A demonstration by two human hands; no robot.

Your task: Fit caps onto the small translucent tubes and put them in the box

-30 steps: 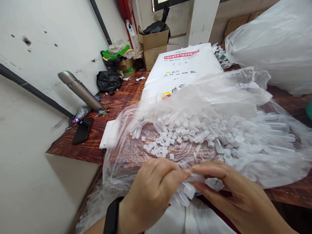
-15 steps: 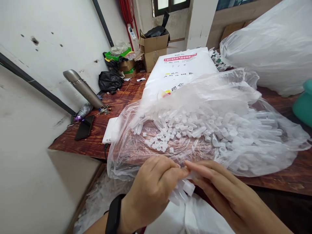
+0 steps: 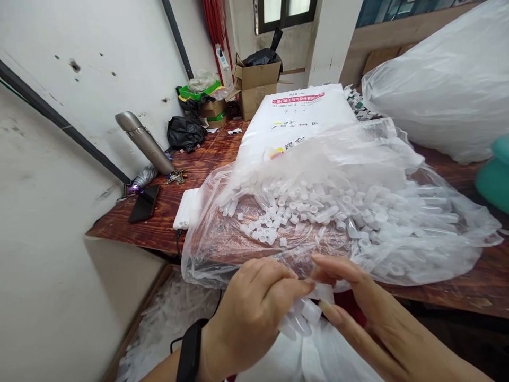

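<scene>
My left hand [image 3: 254, 313], with a black band on its wrist, is wrapped round several translucent plastic tubes [image 3: 296, 323] with white caps, their rounded ends pointing down. My right hand [image 3: 358, 313] is just to the right, its thumb and fingers parted around a white cap [image 3: 324, 292] at the top of the held tubes. Whether the fingertips grip that cap is hard to tell. Beyond both hands a clear plastic bag [image 3: 202, 254] lies spread on the wooden table, with loose white caps [image 3: 264, 233] and many clear tubes [image 3: 429, 217] on it.
At the left of the table [image 3: 214, 151] are a phone [image 3: 143, 203], a white power bank [image 3: 186, 209], keys [image 3: 176, 177] and a metal flask [image 3: 145, 143]. A printed white sack [image 3: 294, 114] lies behind the bag. Below left sits a box of tubes [image 3: 170, 318].
My right hand's thumb and fingers have spread apart, showing a white cap between them. My left hand still holds the tubes, slightly lower and further right in view.
</scene>
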